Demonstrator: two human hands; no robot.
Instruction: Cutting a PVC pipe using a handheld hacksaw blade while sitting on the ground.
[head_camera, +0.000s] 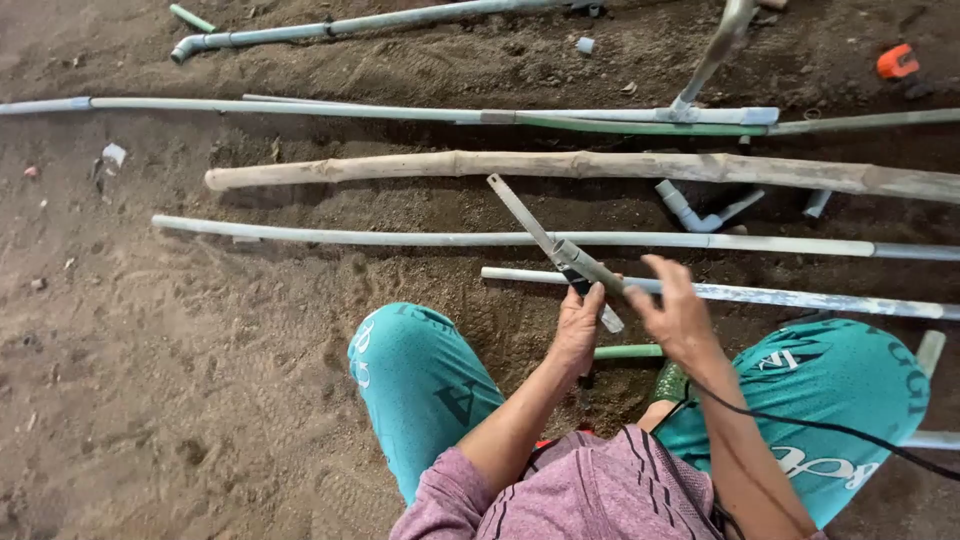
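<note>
I am squatting on sandy ground with my teal-trousered knees apart. My left hand grips the lower end of a short grey pipe piece that slants up and away to the left. My right hand is closed around the same piece just to the right, where a wider sleeve or fitting sits on it. The pipe's near end pokes out below my left thumb. A long grey pipe lies on the ground right behind my hands.
Several long grey pipes and a thick bamboo pole lie across the dirt ahead. An elbow fitting rests by the pole. An orange object sits far right. A black cable crosses my right knee.
</note>
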